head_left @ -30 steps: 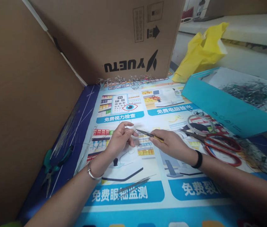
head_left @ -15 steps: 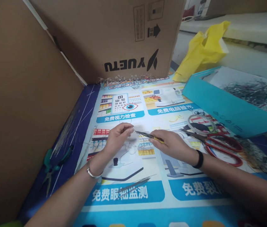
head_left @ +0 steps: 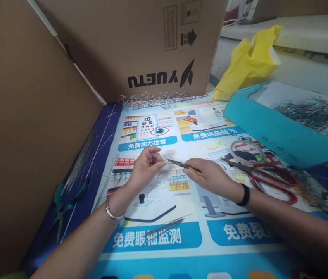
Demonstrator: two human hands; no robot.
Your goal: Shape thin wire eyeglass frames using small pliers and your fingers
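My left hand [head_left: 148, 164] is closed, thumb against bent fingers, on a thin wire [head_left: 164, 156] that is hard to make out. My right hand [head_left: 212, 176] grips slim, pointed pliers [head_left: 177, 163] with a yellow-and-dark handle. Their dark tips point left and come close to my left fingertips, by the wire. Below both hands, fine loops of wire hang or lie over the printed sheet; I cannot tell which. Nearer to me lies a small bundle of straight thin wires [head_left: 166, 228].
Red-handled scissors [head_left: 274, 180] and a clear ring-shaped coil [head_left: 247, 152] lie right. Green-handled pliers [head_left: 62, 203] lie left beside loose wires [head_left: 79, 162]. A teal box [head_left: 271, 130] holds tangled wire pieces. Cardboard [head_left: 152, 46] walls off the back and left; a yellow bag [head_left: 247, 64] stands behind.
My left hand has turned slightly, and its fingers have shifted up and a little apart from the plier tips. The right hand and pliers have barely moved.
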